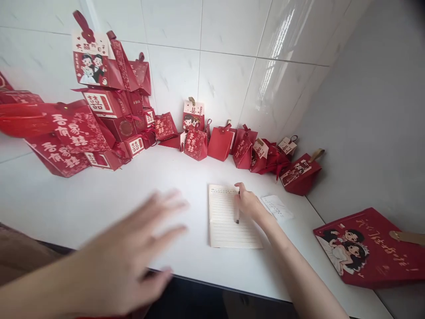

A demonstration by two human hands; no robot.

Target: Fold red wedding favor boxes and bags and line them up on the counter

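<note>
My right hand [249,204] rests on a lined notepad [226,217] on the white table [99,195], fingers closed around a pen [238,212] whose tip points down the page. My left hand [133,257] hovers above the table's near edge, blurred by motion, with its fingers stretched out and apart and nothing in it. A small white slip of paper [276,207] lies just right of my right hand.
Several red wedding gift boxes and bags [99,119] are stacked at the back left, and a row of smaller ones [242,148] lines the tiled wall. A large red bag with a cartoon couple [368,248] lies at the right edge.
</note>
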